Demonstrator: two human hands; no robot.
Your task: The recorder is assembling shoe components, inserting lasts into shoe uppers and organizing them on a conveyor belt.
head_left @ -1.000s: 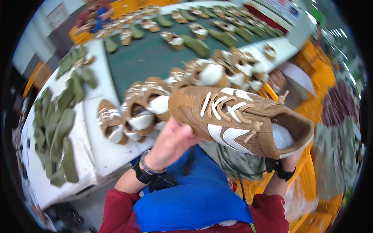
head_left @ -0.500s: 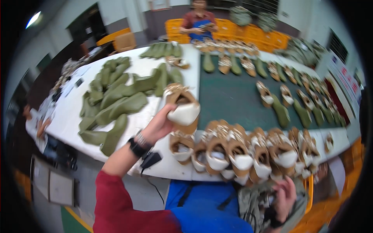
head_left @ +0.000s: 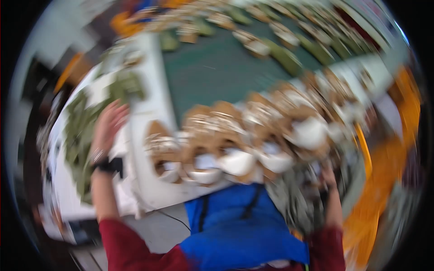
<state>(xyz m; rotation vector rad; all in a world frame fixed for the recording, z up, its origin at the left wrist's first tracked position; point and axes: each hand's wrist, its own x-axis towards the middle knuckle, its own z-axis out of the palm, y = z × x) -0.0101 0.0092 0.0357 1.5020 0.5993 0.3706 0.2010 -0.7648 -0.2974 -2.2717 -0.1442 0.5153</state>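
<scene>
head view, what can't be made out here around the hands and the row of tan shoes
- Right hand: head view, smeared by motion blur and low by the table edge; what it holds cannot be told.
- Left hand: blurred; fingers seem spread, contact with the green pieces unclear.
- Tan shoes: laces and count lost to blur.

Matt tan suede-like shoes (head_left: 235,135) lie on a smooth green mat (head_left: 212,67).
</scene>
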